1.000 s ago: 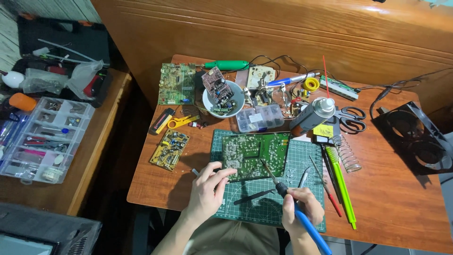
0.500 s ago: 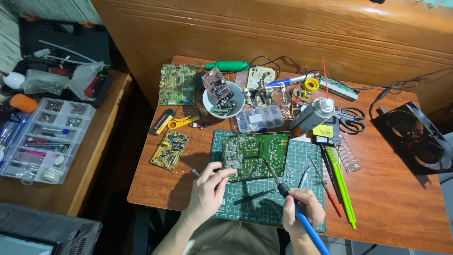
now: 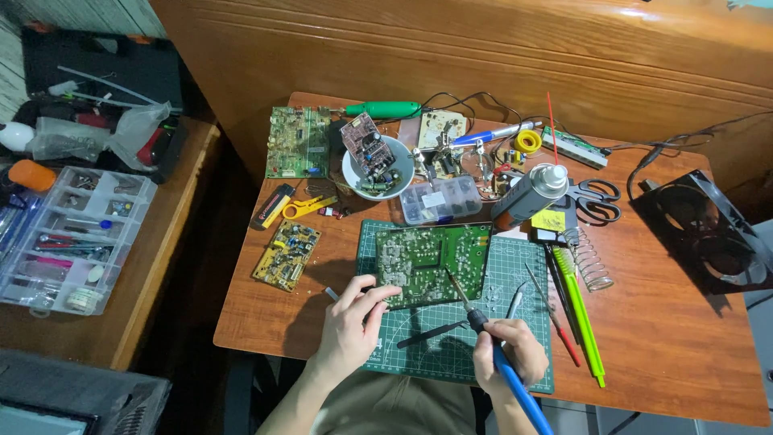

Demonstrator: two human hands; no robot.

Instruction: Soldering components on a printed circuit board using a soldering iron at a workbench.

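Observation:
A green circuit board point(image 3: 431, 262) lies solder side up on a green cutting mat point(image 3: 515, 338). My left hand point(image 3: 354, 322) pinches a thin silvery wire at the board's near left corner. My right hand point(image 3: 509, 354) grips a blue-handled soldering iron point(image 3: 493, 346), whose tip rests on the board's near edge, right of the middle. Black tweezers point(image 3: 431, 334) lie on the mat between my hands.
Around the mat are a yellow circuit board point(image 3: 286, 254), a white bowl point(image 3: 378, 169) of parts, a small clear parts box point(image 3: 441, 199), a spray can point(image 3: 527, 196), scissors point(image 3: 594, 201), a coil spring point(image 3: 589, 258) and green and red tools point(image 3: 581, 322). A clear organizer point(image 3: 72, 238) sits on the left bench.
My hands have barely shifted. The soldering iron's tip stays at the board's near edge.

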